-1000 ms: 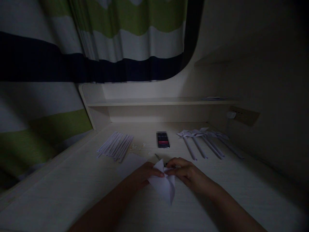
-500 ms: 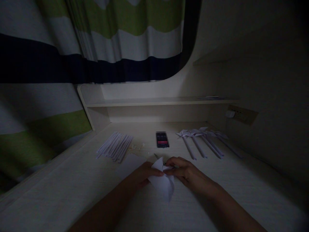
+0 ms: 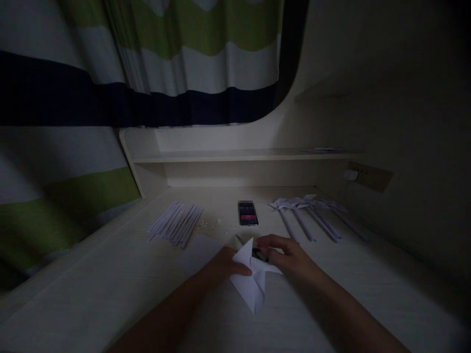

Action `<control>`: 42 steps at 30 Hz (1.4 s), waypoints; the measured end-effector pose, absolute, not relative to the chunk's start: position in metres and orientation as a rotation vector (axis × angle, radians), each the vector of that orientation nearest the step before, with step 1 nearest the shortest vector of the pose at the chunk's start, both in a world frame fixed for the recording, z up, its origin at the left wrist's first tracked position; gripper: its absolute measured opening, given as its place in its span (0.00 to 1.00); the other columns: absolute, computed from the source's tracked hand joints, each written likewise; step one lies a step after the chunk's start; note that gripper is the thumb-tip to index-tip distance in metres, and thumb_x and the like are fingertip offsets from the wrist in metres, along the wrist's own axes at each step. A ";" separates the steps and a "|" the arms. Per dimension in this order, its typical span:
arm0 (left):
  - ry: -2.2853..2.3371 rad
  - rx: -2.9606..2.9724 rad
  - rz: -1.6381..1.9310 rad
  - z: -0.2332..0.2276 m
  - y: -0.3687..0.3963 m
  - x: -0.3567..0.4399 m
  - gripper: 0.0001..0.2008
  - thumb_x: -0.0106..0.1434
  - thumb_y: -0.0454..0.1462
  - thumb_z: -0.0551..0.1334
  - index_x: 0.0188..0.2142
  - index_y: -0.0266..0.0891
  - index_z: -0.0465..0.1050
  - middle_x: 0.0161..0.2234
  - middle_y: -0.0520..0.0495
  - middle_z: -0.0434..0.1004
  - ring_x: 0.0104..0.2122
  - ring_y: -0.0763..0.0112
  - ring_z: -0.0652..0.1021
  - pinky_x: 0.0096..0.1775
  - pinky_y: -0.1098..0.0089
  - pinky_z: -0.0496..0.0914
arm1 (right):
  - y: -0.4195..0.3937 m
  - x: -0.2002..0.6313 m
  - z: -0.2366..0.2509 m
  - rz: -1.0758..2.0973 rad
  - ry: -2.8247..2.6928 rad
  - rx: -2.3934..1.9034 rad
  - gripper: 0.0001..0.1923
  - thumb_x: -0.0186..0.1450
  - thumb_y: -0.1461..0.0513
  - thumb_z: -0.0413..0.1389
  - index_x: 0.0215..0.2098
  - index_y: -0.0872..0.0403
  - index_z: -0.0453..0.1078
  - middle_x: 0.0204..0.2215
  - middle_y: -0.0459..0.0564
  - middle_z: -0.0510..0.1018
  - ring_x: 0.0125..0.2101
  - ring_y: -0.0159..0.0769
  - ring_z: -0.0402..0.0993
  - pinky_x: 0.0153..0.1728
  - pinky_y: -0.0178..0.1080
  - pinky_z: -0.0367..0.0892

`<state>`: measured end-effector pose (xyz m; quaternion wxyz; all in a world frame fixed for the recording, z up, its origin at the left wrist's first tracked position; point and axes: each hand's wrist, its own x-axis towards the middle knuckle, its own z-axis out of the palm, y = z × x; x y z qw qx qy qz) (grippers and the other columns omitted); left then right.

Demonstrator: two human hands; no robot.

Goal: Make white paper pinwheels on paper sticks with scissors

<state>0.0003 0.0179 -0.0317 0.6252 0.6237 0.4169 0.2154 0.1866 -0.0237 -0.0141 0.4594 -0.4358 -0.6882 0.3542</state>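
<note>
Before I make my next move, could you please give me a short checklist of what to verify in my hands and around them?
1. Left hand gripping the folded paper pinwheel: ok, thumb on top.
2. Right hand holding anything: cannot tell; it is close to the scissors.
3. Scissors fully visible: not ok, partly hidden behind the folded paper pinwheel.
4. Rolled paper sticks grouped: ok, lying together at left.
5. Smartphone apart from both hands: ok, lying beyond them.
</note>
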 end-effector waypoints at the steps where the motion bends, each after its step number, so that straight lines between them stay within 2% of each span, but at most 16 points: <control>1: 0.973 1.472 0.476 -0.032 0.018 0.001 0.10 0.36 0.33 0.66 0.23 0.33 0.74 0.20 0.50 0.72 0.22 0.70 0.71 0.24 0.73 0.60 | -0.023 0.184 -0.018 0.966 -1.676 -1.111 0.10 0.53 0.60 0.55 0.31 0.57 0.69 0.31 0.51 0.73 0.34 0.36 0.69 0.37 0.40 0.63; 5: 1.034 1.621 0.441 -0.034 0.017 0.002 0.10 0.36 0.36 0.66 0.22 0.33 0.74 0.19 0.51 0.72 0.22 0.70 0.70 0.23 0.74 0.59 | -0.020 0.174 -0.034 1.273 -1.700 -1.101 0.07 0.49 0.62 0.56 0.26 0.58 0.67 0.24 0.46 0.72 0.26 0.33 0.67 0.28 0.35 0.62; 9: 1.059 1.675 0.431 -0.035 0.015 0.003 0.10 0.37 0.37 0.66 0.22 0.33 0.74 0.18 0.51 0.71 0.20 0.71 0.70 0.22 0.74 0.58 | -0.019 0.170 -0.041 1.334 -1.708 -1.125 0.01 0.47 0.66 0.53 0.20 0.57 0.66 0.18 0.41 0.68 0.21 0.29 0.63 0.23 0.31 0.57; 12: 1.081 1.682 0.441 -0.036 0.014 0.004 0.09 0.36 0.36 0.65 0.21 0.33 0.74 0.18 0.51 0.70 0.20 0.71 0.69 0.22 0.74 0.58 | -0.020 0.170 -0.041 1.326 -1.688 -1.201 0.02 0.46 0.67 0.53 0.17 0.57 0.64 0.15 0.40 0.65 0.18 0.26 0.60 0.20 0.30 0.54; 18: 1.022 1.564 0.494 -0.037 0.016 0.004 0.10 0.37 0.36 0.66 0.22 0.32 0.73 0.19 0.50 0.71 0.21 0.70 0.70 0.23 0.73 0.59 | -0.021 0.171 -0.040 1.284 -1.634 -1.210 0.02 0.46 0.67 0.53 0.16 0.57 0.66 0.14 0.40 0.67 0.18 0.27 0.61 0.20 0.30 0.54; 21: 0.914 1.389 0.616 -0.033 0.016 0.004 0.12 0.38 0.35 0.66 0.26 0.31 0.73 0.20 0.49 0.72 0.22 0.70 0.70 0.24 0.73 0.60 | -0.019 0.174 -0.037 1.254 -1.579 -1.165 0.03 0.46 0.65 0.55 0.17 0.58 0.67 0.16 0.41 0.69 0.19 0.28 0.62 0.21 0.30 0.55; 25: 0.711 1.174 0.816 -0.027 0.014 0.006 0.13 0.43 0.36 0.64 0.31 0.32 0.72 0.25 0.47 0.74 0.26 0.70 0.72 0.30 0.71 0.64 | -0.017 0.178 -0.034 1.235 -1.409 -1.118 0.07 0.46 0.61 0.57 0.17 0.58 0.65 0.14 0.42 0.69 0.17 0.27 0.61 0.20 0.31 0.56; 29: 0.673 1.143 0.801 -0.028 0.009 0.010 0.17 0.44 0.38 0.65 0.33 0.30 0.72 0.29 0.42 0.75 0.30 0.66 0.73 0.35 0.67 0.65 | -0.018 0.176 -0.031 1.221 -1.314 -1.021 0.11 0.46 0.58 0.58 0.19 0.58 0.65 0.16 0.43 0.70 0.18 0.27 0.63 0.22 0.32 0.58; 35: 0.710 1.176 0.815 -0.035 0.006 0.012 0.17 0.45 0.39 0.65 0.33 0.30 0.73 0.28 0.43 0.75 0.30 0.64 0.74 0.35 0.66 0.64 | -0.016 0.164 -0.043 1.090 -1.255 -1.046 0.14 0.47 0.54 0.58 0.21 0.57 0.64 0.16 0.43 0.69 0.18 0.28 0.63 0.21 0.32 0.57; 42: 0.764 1.159 0.861 -0.038 0.008 0.011 0.15 0.45 0.39 0.65 0.31 0.30 0.74 0.24 0.45 0.75 0.26 0.66 0.73 0.31 0.68 0.64 | -0.018 0.161 -0.044 1.071 -1.292 -1.032 0.12 0.50 0.56 0.56 0.22 0.57 0.63 0.17 0.42 0.67 0.19 0.27 0.62 0.22 0.32 0.58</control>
